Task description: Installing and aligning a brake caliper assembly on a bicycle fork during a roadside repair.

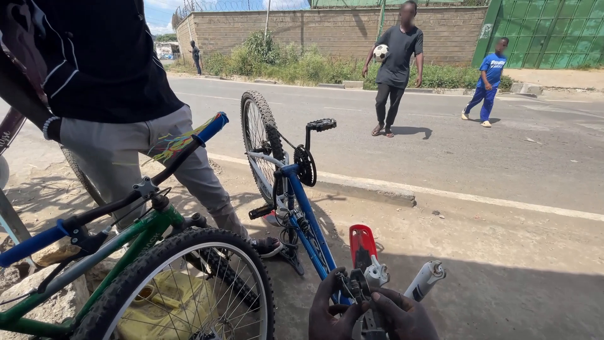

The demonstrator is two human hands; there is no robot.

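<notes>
At the bottom edge, the left hand (333,311) and right hand (402,318), both cut off by the frame, clenched a small black part (354,284) on the upturned blue bicycle (302,208); its shape was hard to make out. Lower left stood a green bicycle (145,233), beside a person's grey trousers (132,151). Farther off, upper centre, a walker carried a ball (380,52).

Crowded at nine o'clock, open at three

Green bicycle (145,252) and a standing person's legs (157,164) block nine to eleven o'clock; the upturned blue bicycle (296,195) bars twelve. From one to four o'clock, bare dirt ground (503,252) lies free to the road (516,151).
</notes>
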